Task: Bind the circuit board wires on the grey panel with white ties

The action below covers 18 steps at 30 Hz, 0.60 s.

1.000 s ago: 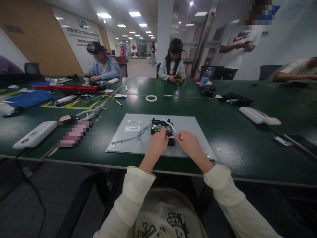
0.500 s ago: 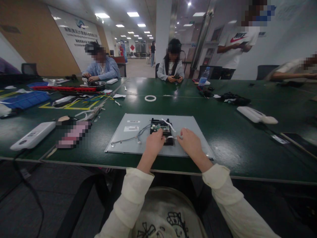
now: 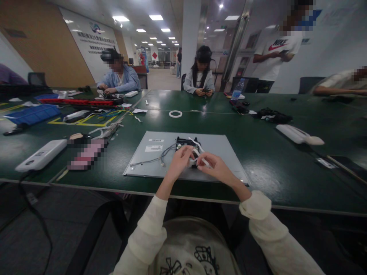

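Note:
A flat grey metal panel [image 3: 151, 168], like the back of a display, lies on the table before me. On its middle sits a black bracket [image 3: 187, 140] with a circuit board, partly hidden behind my hands. My left hand [image 3: 180, 161] is closed with fingertips pinched on a thin white strip [image 3: 205, 162] above the bracket. Its other part is pinched by my right hand [image 3: 215, 167], fingers bent close to the left ones. Whether the strip is tape or flat cable, I cannot tell. Another white strip [image 3: 196, 145] runs across the bracket. Grey wires [image 3: 163, 155] trail left over the panel.
Beyond the panel lies a white ring [image 3: 175, 114]. To the left are a white power bank [image 3: 42, 154], a pink phone-like object [image 3: 87, 153] and a blue tray [image 3: 34, 114]. At right rest a white device [image 3: 298, 133] and a bottle [image 3: 237, 89]. Several people are around the table.
My right hand has moved left toward my left hand, and the fingertips are now closer together. The white strip between them now bends instead of stretching across. The view has shifted slightly.

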Motion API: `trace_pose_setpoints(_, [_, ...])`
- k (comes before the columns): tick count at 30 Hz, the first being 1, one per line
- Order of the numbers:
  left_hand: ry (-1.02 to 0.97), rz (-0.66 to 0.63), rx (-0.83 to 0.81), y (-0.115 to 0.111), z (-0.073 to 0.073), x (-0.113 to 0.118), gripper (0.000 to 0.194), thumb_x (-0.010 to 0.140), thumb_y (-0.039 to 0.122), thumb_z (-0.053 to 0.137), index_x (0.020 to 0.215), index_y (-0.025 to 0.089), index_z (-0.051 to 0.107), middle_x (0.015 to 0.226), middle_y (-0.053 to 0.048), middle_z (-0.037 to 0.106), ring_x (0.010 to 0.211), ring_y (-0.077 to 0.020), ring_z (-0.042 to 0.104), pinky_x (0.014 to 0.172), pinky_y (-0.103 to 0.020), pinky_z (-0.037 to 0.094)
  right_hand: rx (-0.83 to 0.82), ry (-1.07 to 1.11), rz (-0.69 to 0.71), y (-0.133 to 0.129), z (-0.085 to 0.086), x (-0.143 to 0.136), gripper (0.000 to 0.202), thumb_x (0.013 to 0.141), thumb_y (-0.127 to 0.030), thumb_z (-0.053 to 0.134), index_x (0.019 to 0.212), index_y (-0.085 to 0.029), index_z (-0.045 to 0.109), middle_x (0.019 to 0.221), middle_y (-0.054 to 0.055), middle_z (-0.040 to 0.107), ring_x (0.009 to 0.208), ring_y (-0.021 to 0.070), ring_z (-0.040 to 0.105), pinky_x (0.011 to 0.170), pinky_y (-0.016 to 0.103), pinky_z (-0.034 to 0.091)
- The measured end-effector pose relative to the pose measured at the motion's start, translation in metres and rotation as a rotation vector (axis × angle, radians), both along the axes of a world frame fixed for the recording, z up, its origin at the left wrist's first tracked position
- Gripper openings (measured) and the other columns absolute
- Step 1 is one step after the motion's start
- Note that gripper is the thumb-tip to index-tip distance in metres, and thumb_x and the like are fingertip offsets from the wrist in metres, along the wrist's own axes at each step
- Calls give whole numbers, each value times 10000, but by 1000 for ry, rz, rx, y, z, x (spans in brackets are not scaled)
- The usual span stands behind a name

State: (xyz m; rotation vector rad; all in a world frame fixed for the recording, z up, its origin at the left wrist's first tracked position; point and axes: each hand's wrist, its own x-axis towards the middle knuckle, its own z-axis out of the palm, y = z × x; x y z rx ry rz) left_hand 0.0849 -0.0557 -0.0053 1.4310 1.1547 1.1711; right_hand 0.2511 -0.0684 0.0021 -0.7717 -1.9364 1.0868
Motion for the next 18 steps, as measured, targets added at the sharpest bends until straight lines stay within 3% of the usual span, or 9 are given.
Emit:
trace_pose_setpoints(3, [-156,-91,-60,-7,8,-2,323,819,378,469,1097,222,524,917,-15,616,485,-44,468,409,-159,298,-122,68,138,0,-1,0,208,741,-310,660,851,-170,553,839,22,569,816,139,530,794,297,417])
trace_pose_setpoints(7, [-120,-171,26,-13,14,-5,320,736,172,484,1050,206,533,1118,-44,577,689,-82,568,508,-156,411,-241,165,168,0,2,3,248,688,-300,711,833,-170,557,814,10,556,813,136,536,795,303,425])
trace_pose_setpoints(12, [-42,-183,166,-11,11,-4,335,707,109,522,1036,165,543,1097,-77,605,834,-127,603,708,-224,489,-327,222,126,0,4,7,297,645,-309,738,830,-186,542,787,-1,565,778,135,540,800,322,437])
trace_pose_setpoints(18, [-3,6,220,-4,3,-4,150,766,257,573,837,146,643,816,-43,674,731,-129,615,699,-242,487,-385,272,49,0,4,5,252,668,-305,721,830,-186,569,794,9,586,774,129,554,769,297,455])
